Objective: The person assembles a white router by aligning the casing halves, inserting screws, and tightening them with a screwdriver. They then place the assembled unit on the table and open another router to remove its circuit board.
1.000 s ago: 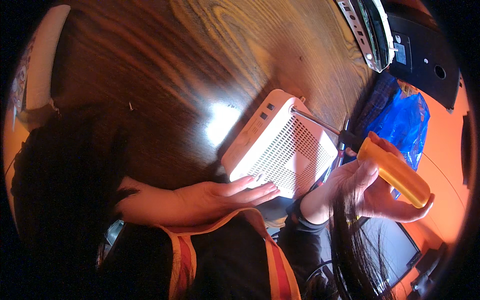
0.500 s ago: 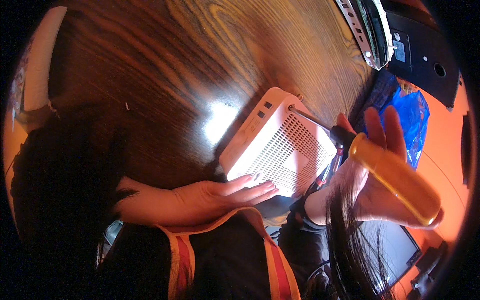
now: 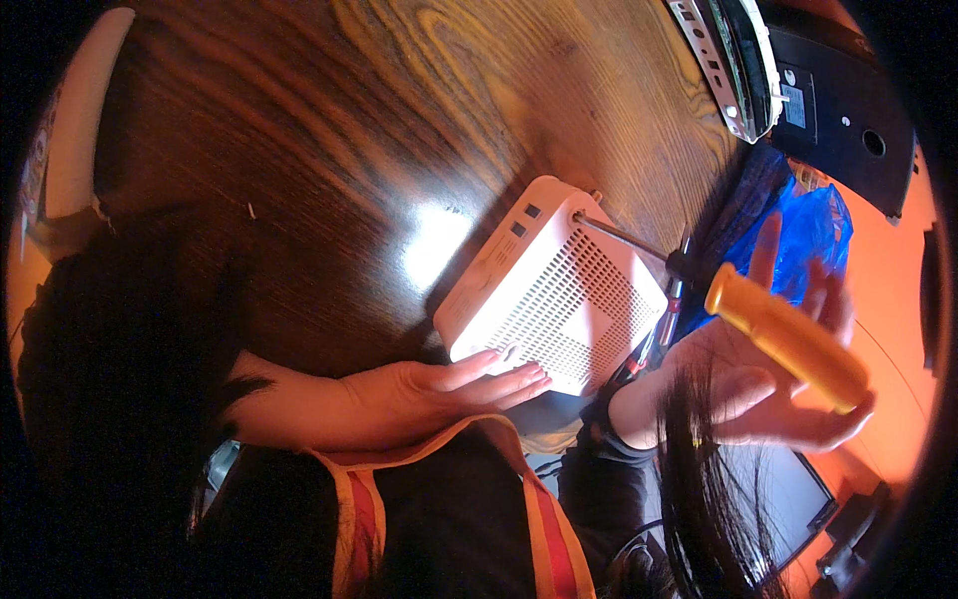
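Orange-handled screwdriver (image 3: pixel 790 337) touches the loosely spread right grip (image 3: pixel 738 363); left grip (image 3: pixel 431 397), fingers extended, touches the white box (image 3: pixel 534 299).

screwdriver handle (image 3: pixel 788 337): smooth plastic | shaft (image 3: pixel 624 238): metal | casing (image 3: pixel 544 285): plastic | tabletop (image 3: pixel 299 150): glossy wood

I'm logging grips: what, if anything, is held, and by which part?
The right hand is open, the screwdriver seemingly propped against it by its handle's end. The left hand touches the white box at its near edge; gripping unclear.
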Available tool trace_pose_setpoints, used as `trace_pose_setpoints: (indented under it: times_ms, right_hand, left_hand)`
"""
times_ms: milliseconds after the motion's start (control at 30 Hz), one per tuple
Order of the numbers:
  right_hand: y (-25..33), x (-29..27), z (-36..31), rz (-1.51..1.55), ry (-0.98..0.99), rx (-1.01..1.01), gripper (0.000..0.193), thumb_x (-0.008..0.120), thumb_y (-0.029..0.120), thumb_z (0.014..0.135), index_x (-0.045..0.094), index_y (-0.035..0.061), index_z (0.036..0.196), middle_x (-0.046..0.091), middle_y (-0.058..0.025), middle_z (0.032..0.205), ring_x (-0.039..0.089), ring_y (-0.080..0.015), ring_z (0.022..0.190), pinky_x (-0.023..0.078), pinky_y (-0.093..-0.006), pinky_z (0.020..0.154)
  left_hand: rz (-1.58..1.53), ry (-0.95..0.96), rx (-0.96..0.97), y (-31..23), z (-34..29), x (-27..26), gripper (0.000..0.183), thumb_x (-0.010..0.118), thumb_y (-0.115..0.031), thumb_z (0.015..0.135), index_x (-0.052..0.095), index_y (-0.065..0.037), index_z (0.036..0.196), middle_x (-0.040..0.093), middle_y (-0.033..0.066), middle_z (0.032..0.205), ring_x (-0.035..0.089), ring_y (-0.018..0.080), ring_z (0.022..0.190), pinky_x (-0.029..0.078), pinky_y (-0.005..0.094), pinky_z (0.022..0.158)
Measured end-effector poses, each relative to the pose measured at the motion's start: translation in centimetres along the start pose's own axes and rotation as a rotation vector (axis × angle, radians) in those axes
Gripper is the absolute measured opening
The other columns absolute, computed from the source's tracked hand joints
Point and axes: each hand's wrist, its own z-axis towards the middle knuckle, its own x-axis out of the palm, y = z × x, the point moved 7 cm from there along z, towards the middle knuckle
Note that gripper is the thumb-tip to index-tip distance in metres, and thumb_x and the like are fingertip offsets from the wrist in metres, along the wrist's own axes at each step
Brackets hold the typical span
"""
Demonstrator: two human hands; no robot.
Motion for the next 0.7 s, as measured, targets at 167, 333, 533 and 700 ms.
trace_pose_setpoints:
  times_ms: [167, 333, 533, 700]
  right_hand:
    - [-0.4, 0.5, 0.0, -0.242, 0.083, 0.1, 0.071, 0.065, 0.016, 0.08, 0.018, 0.0244, 0.133, 0.05, -0.0264, 0.109, 0.059, -0.0348, 0.092, 0.055, -0.0484, 0.071]
    - [-1.5, -0.2, 0.9, -0.22, 0.09, 0.113, 0.065, 0.061, 0.016, 0.083, 0.02, 0.0207, 0.132, 0.048, -0.0284, 0.113, 0.056, -0.0383, 0.098, 0.053, -0.0497, 0.077]
    - [-0.7, -1.1, 0.9, -0.27, 0.204, 0.067, 0.065, 0.063, 0.013, 0.081, 0.022, 0.0201, 0.131, 0.053, -0.0274, 0.107, 0.058, -0.0392, 0.096, 0.053, -0.0476, 0.077]
    - [-1.0, -1.4, -0.4, -0.154, 0.092, 0.085, 0.061, 0.065, 0.017, 0.08, 0.027, 0.0114, 0.127, 0.054, -0.0276, 0.102, 0.059, -0.0395, 0.093, 0.053, -0.047, 0.075]
  left_hand:
    - [-0.019, -0.015, 0.0, 0.3, -0.1, -0.1, 0.061, 0.029, -0.041, 0.086, 0.023, -0.012, 0.14, 0.022, 0.0097, 0.145, 0.015, 0.0246, 0.135, 0.014, 0.0434, 0.107]
    - [-0.003, 0.003, 0.004, 0.4, 0.0, -0.1, 0.062, 0.029, -0.042, 0.086, 0.022, -0.013, 0.14, 0.021, 0.0095, 0.145, 0.015, 0.0243, 0.135, 0.012, 0.0442, 0.107]
    - [0.003, 0.0, 0.012, 0.5, 0.1, 0.1, 0.062, 0.03, -0.046, 0.086, 0.024, -0.016, 0.14, 0.022, 0.0054, 0.145, 0.016, 0.0221, 0.135, 0.008, 0.0462, 0.107]
    - [-0.03, 0.011, 0.024, 0.4, 0.1, 0.0, 0.063, 0.031, -0.049, 0.086, 0.023, -0.018, 0.14, 0.021, 0.0068, 0.145, 0.014, 0.0243, 0.135, 0.006, 0.0457, 0.109]
